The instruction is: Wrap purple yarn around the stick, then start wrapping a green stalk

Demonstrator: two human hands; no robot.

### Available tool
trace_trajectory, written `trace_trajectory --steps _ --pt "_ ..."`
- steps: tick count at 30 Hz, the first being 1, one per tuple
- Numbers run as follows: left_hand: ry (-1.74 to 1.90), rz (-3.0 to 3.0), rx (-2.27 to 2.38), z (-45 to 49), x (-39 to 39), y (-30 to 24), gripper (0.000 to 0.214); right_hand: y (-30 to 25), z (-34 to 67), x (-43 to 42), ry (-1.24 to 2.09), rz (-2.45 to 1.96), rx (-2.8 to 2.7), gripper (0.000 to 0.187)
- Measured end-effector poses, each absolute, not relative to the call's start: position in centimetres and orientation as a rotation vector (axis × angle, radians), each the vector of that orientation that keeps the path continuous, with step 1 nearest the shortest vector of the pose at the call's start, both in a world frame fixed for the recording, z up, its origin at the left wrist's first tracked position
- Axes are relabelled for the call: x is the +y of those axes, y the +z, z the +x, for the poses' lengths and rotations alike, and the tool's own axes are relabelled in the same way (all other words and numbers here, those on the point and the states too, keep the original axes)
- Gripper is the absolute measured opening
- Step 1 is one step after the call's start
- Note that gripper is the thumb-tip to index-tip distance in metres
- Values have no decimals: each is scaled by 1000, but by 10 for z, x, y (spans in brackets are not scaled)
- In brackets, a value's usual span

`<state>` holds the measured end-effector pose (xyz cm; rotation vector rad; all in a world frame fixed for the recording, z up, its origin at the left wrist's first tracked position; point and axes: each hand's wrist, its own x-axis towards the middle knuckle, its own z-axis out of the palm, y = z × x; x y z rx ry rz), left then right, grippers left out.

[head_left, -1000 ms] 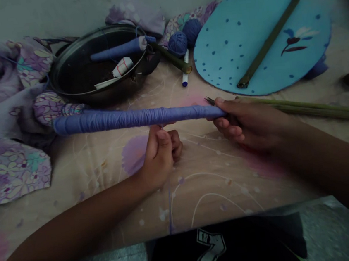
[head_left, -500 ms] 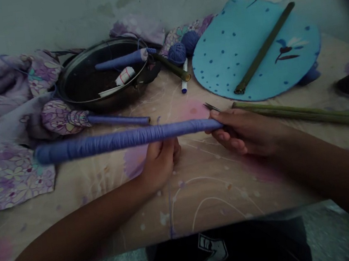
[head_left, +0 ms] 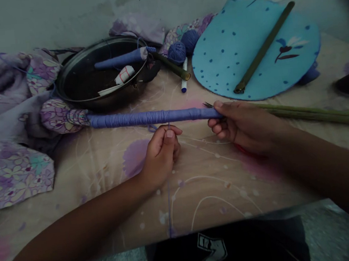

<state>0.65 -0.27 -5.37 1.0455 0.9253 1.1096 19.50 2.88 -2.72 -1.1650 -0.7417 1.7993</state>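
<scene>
The blue wrapped rod point(head_left: 148, 117) was held level above the middle of the surface point(head_left: 82, 173), roughly parallel to its near edge, its right end gripped by the right hand point(head_left: 242, 123), from which a pointed tool point(head_left: 208, 104) protruded. Blue thread point(head_left: 169, 125) was pinched just below the rod by the left hand point(head_left: 162, 150), probably so that the windings were kept taut, while more thread was draped towards that near edge.

Blue-wrapped stick point(head_left: 152, 117) — nearly level, thread-wound — blue thread point(head_left: 169, 208) hanging below.
</scene>
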Motion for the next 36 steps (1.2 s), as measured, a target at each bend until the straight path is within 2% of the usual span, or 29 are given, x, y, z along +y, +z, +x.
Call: trace_trajectory --steps 5,9,19,26,32,36 --pt "1126 1010 941 8 -2 -53 21 -25 192 27 1752 -1205 -807 18" --pt "1149 1014 978 8 -1 -53 27 -30 193 25 1634 -1148 -946 9" --pt "1131 1009 1014 7 0 -56 34 -40 197 21 1057 -1096 -1522 16" --pt "1104 1091 959 5 0 -59 37 -39 204 23 484 -1059 -1912 17" --pt "1140 1122 964 6 -1 -59 35 -34 207 25 744 -1116 -1964 16" --pt "1124 1161 980 5 -1 -60 38 -33 206 26 588 -1115 -2075 17"
